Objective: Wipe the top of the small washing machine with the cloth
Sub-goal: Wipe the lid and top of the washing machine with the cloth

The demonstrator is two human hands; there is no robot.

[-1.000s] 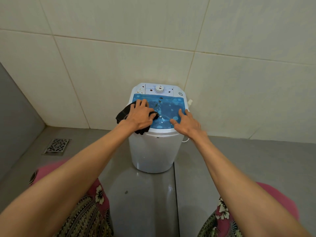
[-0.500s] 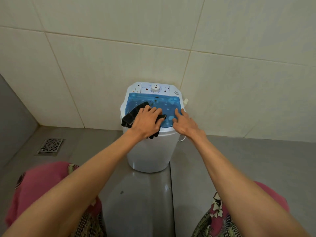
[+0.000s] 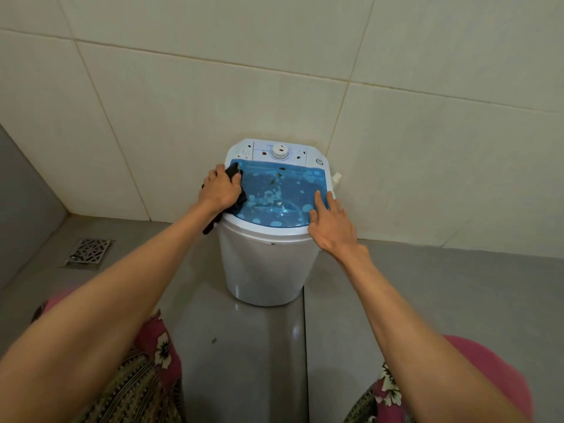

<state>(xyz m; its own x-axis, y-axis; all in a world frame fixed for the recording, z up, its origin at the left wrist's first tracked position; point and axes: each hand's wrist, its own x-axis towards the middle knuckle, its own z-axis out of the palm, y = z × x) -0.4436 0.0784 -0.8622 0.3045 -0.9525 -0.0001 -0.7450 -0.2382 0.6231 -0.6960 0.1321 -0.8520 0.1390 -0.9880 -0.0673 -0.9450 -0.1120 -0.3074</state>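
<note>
A small white washing machine (image 3: 268, 264) stands on the floor against the tiled wall. Its top is a clear blue lid (image 3: 280, 193) with pale spots, and a white control panel with a dial (image 3: 279, 152) lies behind it. My left hand (image 3: 219, 189) presses a black cloth (image 3: 236, 186) onto the lid's far left corner; a tail of the cloth hangs over the left rim. My right hand (image 3: 331, 219) rests flat on the lid's near right edge, fingers spread, holding nothing.
A metal floor drain (image 3: 87, 251) sits in the grey floor at the left. Cream wall tiles (image 3: 183, 102) rise right behind the machine. My knees in pink floral fabric (image 3: 158, 352) show at the bottom left and right.
My left hand has slid the cloth from the lid's near left part to its far left corner. My right hand has shifted slightly toward the right edge.
</note>
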